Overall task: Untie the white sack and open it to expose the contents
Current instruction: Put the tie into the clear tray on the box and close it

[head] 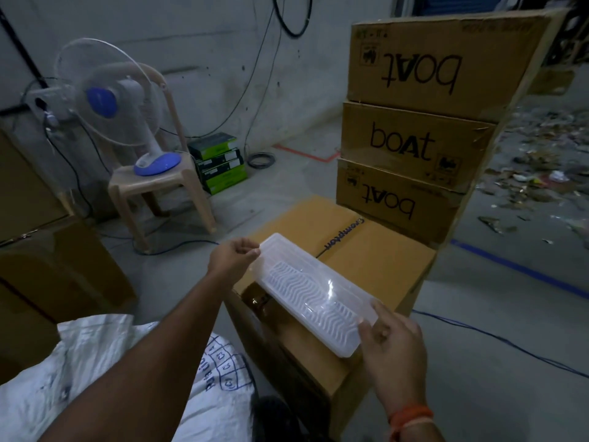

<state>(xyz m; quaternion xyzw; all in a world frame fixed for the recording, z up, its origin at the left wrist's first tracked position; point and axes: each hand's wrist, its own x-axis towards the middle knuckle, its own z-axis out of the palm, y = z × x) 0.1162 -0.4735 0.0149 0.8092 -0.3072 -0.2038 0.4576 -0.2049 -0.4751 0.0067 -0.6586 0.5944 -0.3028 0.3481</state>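
Now: hands 2 on tray 1 (pixel 314 290) | sack 1 (pixel 105 371) | stacked boxes 3 (pixel 414 141)

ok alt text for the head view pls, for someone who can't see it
Two bare hands hold a clear plastic tray by its ends over a brown carton, the left hand at the far end and the right hand at the near end. A white sack lies below the left arm; stacked boat boxes stand behind.

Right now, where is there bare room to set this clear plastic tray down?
Free: the brown Crompton carton top beyond the clear plastic tray, short of the stacked boat boxes. Crowded: near-left, the white woven sack.
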